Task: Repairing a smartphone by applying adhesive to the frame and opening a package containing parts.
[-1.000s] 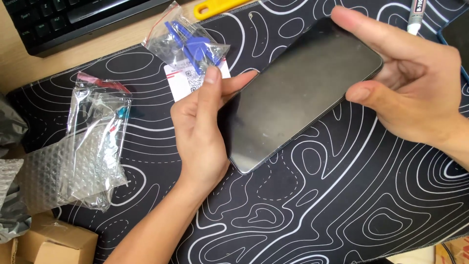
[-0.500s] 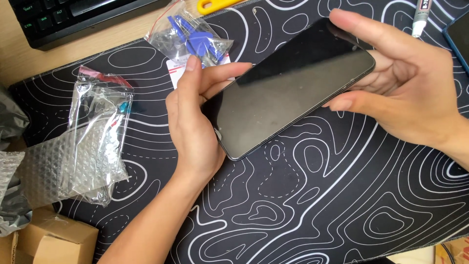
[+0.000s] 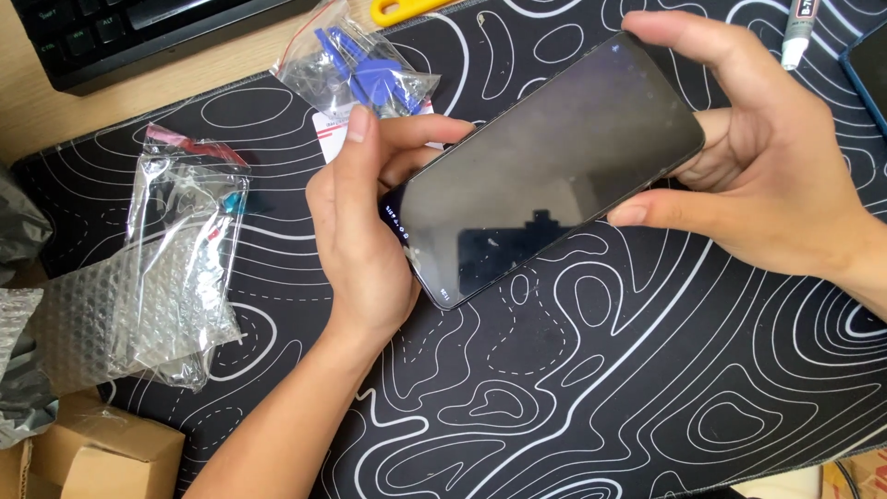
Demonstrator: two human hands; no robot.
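1. Lying slantwise above the middle of the mat, the black phone (image 3: 545, 176) is held off the surface between both hands, its dark glass face up (a faint reflection shows in it).
2. The left hand (image 3: 365, 231) holds the phone's lower-left end: its fingers (image 3: 420, 129) curl around the upper edge while the thumb lies along the near side, so the grip is closed on the phone.
3. The right hand (image 3: 776, 176) takes the upper-right end, with one finger laid over the top corner, the thumb pressed to the lower edge, and the other fingers tucked behind, likewise closed on the phone.
4. Under all this lies a black mat (image 3: 601, 388) with white wavy lines, covering most of the tabletop (image 3: 55, 120).
5. Just behind the left hand sits a clear bag of blue plastic tools (image 3: 356, 69), touching a white label beneath it.
6. To the left, well apart from the phone, a clear plastic bag (image 3: 185, 249) rests on a sheet of bubble wrap (image 3: 74, 323).
7. A cardboard box (image 3: 102, 448) sits at the lower-left corner, and a black keyboard (image 3: 139, 32) runs along the top-left edge.
8. A yellow tool handle (image 3: 407, 11) pokes in at the top, and a white tube (image 3: 796, 37) stands near the top right.
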